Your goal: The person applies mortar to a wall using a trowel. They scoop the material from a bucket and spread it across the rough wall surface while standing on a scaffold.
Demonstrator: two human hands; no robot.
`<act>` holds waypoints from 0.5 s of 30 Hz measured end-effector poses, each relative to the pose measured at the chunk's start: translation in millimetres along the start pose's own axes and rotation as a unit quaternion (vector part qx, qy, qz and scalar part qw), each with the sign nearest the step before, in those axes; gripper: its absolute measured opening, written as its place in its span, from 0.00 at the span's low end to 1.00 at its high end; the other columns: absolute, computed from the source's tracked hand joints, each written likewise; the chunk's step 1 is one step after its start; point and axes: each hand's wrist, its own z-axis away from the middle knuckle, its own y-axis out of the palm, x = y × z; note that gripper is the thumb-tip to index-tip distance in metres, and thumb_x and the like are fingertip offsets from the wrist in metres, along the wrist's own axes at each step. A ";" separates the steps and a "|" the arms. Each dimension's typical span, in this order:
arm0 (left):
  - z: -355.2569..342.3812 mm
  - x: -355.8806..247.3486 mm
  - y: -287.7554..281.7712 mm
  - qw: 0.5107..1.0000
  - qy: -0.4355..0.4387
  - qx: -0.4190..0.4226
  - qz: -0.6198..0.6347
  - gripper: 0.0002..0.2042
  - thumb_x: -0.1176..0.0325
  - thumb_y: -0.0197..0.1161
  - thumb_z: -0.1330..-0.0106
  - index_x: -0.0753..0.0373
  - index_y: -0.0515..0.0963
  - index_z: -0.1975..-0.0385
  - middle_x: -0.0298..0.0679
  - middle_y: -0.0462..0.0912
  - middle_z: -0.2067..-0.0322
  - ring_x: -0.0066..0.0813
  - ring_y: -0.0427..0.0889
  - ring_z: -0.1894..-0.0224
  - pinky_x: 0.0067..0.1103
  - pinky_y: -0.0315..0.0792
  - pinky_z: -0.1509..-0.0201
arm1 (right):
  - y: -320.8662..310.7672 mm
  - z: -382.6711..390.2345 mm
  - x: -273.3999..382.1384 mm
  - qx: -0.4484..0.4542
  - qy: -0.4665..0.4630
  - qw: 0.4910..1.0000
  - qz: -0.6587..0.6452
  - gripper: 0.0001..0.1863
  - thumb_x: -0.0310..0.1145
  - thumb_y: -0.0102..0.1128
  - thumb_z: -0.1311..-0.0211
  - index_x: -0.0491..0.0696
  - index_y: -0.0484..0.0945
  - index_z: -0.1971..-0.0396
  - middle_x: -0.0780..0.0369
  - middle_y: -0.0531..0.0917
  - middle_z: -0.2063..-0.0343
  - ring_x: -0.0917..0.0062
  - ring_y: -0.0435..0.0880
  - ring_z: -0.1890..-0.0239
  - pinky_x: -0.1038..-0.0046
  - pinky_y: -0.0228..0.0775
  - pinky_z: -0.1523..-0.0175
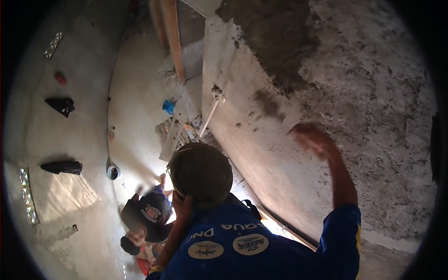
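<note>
My left hand (182, 205) is closed on the near left edge of a round dark bucket (171, 173) in front of my chest. Grey-brown stuff fills its mouth, too dim to make out well. My right hand (313, 141) is raised at the wall (261, 154), fingers stretched out and somewhat blurred, with nothing seen in them. Between that hand and the wall a blurred dark clump of mortar (269, 105) shows, apart from my fingers. Beyond it, a wet dark mortar patch (275, 42) covers the upper wall, and rough, lighter mortar spreads to the right.
A person in a dark shirt (151, 212) is low at my left. Boards (173, 136), a blue bag (168, 107) and a wooden post (174, 42) stand or lie ahead. A small bucket (113, 172) is by the left wall, where dark cloths (62, 167) hang.
</note>
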 end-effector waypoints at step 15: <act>6.5 20.4 5.9 0.999 -0.001 0.024 -0.040 0.18 0.64 0.63 0.49 0.71 0.71 0.64 0.51 0.77 0.69 0.40 0.77 0.66 0.33 0.71 0.59 | -52.8 -98.1 -55.8 -0.263 -0.175 0.889 0.331 0.20 0.51 0.57 0.39 0.47 0.81 0.67 0.56 0.82 0.74 0.62 0.82 0.68 0.62 0.72 0.60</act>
